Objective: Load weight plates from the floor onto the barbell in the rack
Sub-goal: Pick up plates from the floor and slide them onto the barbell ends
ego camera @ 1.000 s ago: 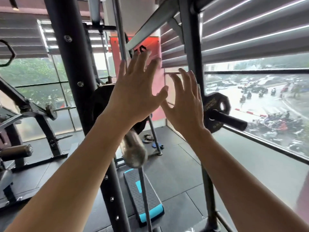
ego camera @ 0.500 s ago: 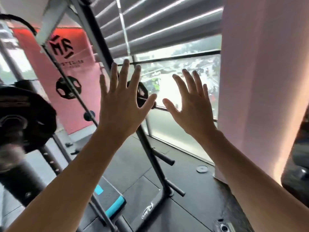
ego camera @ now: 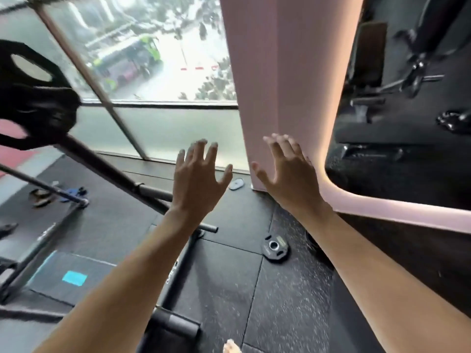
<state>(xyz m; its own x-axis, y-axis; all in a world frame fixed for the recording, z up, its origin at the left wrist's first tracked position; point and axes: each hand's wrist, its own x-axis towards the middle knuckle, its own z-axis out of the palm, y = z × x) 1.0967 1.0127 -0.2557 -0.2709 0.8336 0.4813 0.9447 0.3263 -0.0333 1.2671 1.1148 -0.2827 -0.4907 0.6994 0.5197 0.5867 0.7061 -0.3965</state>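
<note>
1. The small black weight plate (ego camera: 275,248) lies flat on the dark rubber floor (ego camera: 288,296), its metal-ringed centre hole facing up. It serves here as the landmark.
2. The left hand (ego camera: 197,179) is raised in the air, up and to the left of the plate in the view, well apart from it. Its fingers are spread and straight and it holds nothing.
3. The right hand (ego camera: 289,174) is raised likewise, above the plate in the view and slightly to its right, also well apart from it. Its fingers are spread and it holds nothing.
4. The two hands are near each other, thumbs pointing inward, backs toward the camera; the plate shows in the gap between the two forearms, below the wrists.
5. Left of the plate, the black rack frame (ego camera: 119,171) runs slantwise, with a foot bar (ego camera: 178,271) on the floor just left of the plate.
6. Far up and left of the plate, another black plate (ego camera: 35,98) sits on a peg of the rack, blurred.
7. Beyond the plate stands a pink pillar (ego camera: 280,72), with a small grey disc (ego camera: 236,184) on the floor by its base.
8. Left of the pillar is a window (ego camera: 158,59) looking on a street; its lower pane is frosted.
9. Far left of the plate, a black step platform (ego camera: 74,276) with a teal patch lies on the floor.
10. Right of the pillar, dark gym machines (ego camera: 407,72) show, too dim to tell apart.
</note>
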